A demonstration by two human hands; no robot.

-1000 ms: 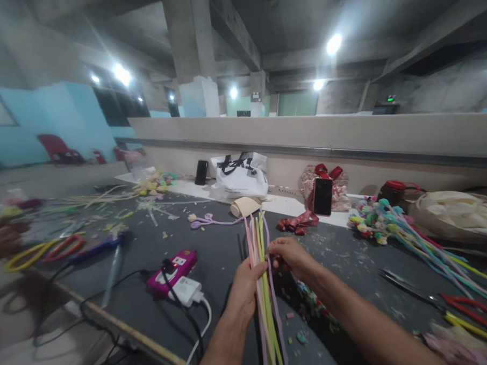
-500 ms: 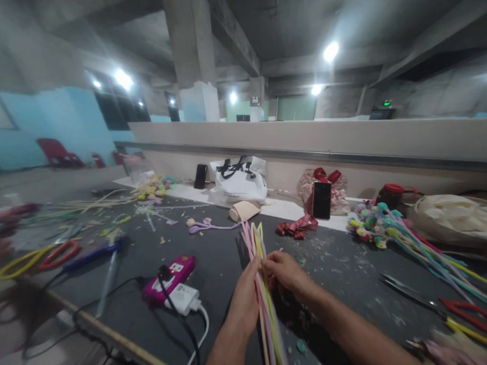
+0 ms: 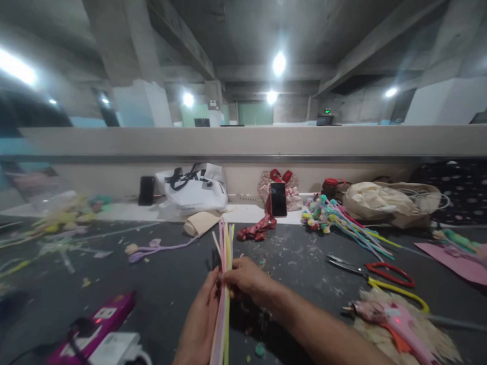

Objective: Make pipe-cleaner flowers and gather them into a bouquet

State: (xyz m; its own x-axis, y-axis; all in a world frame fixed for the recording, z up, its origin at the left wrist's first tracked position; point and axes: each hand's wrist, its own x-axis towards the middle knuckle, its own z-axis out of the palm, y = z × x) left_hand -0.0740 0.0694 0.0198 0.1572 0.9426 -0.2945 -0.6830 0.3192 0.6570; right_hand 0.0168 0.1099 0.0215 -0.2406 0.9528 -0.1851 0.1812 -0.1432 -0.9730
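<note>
A bundle of long pastel strips (image 3: 222, 318), pink, yellow, lilac and cream, runs upright from the bottom edge to the middle of the table. My left hand (image 3: 201, 308) is closed round its left side. From the right, my right hand (image 3: 244, 276) pinches the same bundle near the upper part, its thumb across the strips. The strip tips stand free above both hands. Beyond them lie a rolled beige sheet (image 3: 201, 222), a lilac stem with a small flower (image 3: 161, 249) and a dark red ribbon (image 3: 257, 228).
A magenta power strip (image 3: 116, 317) with a white plug is at the left. On the right are scissors (image 3: 388, 275), a pink glue gun (image 3: 405, 323) and a bunch of colourful flowers (image 3: 321, 214). A white bag (image 3: 195, 192) and phone (image 3: 278, 198) stand behind.
The view has swung to the right, bringing the glue gun and pink sheet into sight. Both hands still hold the bundle, which appears further left in the picture.
</note>
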